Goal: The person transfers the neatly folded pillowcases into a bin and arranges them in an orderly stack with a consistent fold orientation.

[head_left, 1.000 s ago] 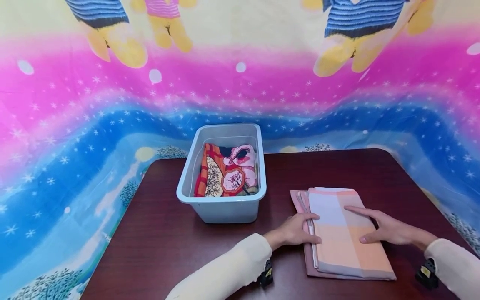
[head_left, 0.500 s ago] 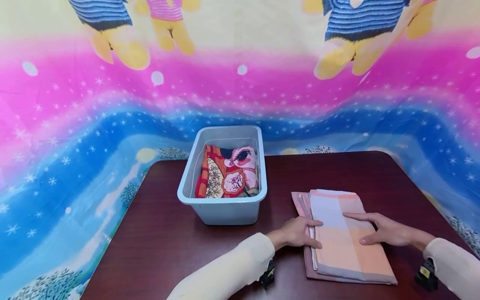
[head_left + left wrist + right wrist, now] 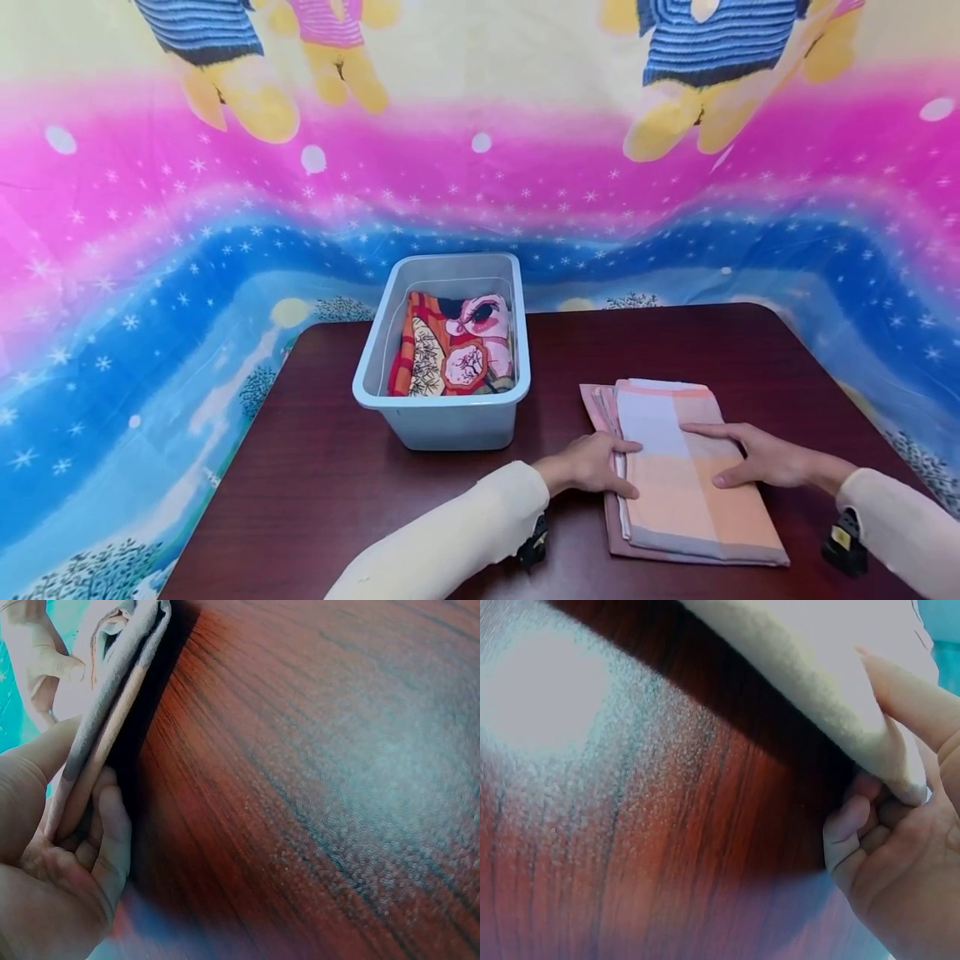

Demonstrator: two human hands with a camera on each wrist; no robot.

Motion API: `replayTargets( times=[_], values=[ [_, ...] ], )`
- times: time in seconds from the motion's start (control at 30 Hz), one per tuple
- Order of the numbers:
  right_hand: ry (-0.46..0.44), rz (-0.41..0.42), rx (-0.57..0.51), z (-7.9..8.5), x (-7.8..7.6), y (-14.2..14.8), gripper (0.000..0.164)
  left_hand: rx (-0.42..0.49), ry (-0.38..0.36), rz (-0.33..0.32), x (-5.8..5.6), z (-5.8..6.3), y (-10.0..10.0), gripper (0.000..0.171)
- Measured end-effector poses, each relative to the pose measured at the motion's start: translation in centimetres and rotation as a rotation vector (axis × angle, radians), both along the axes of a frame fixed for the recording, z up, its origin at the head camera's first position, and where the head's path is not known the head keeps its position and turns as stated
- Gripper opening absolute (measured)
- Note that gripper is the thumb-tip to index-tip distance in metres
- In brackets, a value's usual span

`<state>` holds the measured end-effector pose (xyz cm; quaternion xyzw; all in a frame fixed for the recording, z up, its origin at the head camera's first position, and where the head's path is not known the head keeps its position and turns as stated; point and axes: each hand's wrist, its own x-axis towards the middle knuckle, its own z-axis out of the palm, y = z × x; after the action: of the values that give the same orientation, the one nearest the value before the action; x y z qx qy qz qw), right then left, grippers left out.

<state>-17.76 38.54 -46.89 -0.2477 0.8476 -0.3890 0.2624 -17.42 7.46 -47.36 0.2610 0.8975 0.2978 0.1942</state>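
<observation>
A folded cloth [image 3: 675,467] in peach, white and grey checks lies at the right of the table in the head view. My left hand [image 3: 592,467] grips its left edge, thumb on top and fingers curled beneath, as the left wrist view shows on the layered cloth edge [image 3: 112,712]. On the opposite side my right hand [image 3: 772,458] holds the right edge, with thumb and forefinger over the top. Seen from the right wrist, the curled fingers [image 3: 847,825] tuck under the cloth's thick fold [image 3: 810,690].
Left of the cloth stands a light blue-grey plastic bin [image 3: 450,425]. Inside it lies a folded red, orange and pink patterned cloth [image 3: 465,350]. The dark wooden table [image 3: 300,467] meets a colourful printed backdrop [image 3: 480,192] at its rear edge.
Both hands keep nearly the same hold on the checked cloth. The left hand sits slightly lower on its edge than a second ago; the view has shifted slightly.
</observation>
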Motion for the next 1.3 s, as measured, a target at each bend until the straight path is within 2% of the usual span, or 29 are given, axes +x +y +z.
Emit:
replayTargets(
  times=[0.47,0.8,1.1,1.3],
  values=[
    [-0.002,0.0,-0.029,-0.1,0.0,-0.3,0.076,0.016,-0.016,0.027,0.0,0.1,-0.3,0.07],
    [-0.009,0.042,-0.023,0.4,-0.2,0.4,0.064,-0.005,0.03,-0.036,0.1,-0.1,-0.2,0.069],
    [0.024,0.029,-0.043,1.4,-0.1,0.2,0.061,-0.039,0.064,-0.037,0.5,0.7,-0.7,0.068],
    [0.034,0.028,-0.113,2.2,0.2,-0.2,0.063,0.005,0.081,-0.005,0.5,1.3,-1.5,0.067]
  ],
)
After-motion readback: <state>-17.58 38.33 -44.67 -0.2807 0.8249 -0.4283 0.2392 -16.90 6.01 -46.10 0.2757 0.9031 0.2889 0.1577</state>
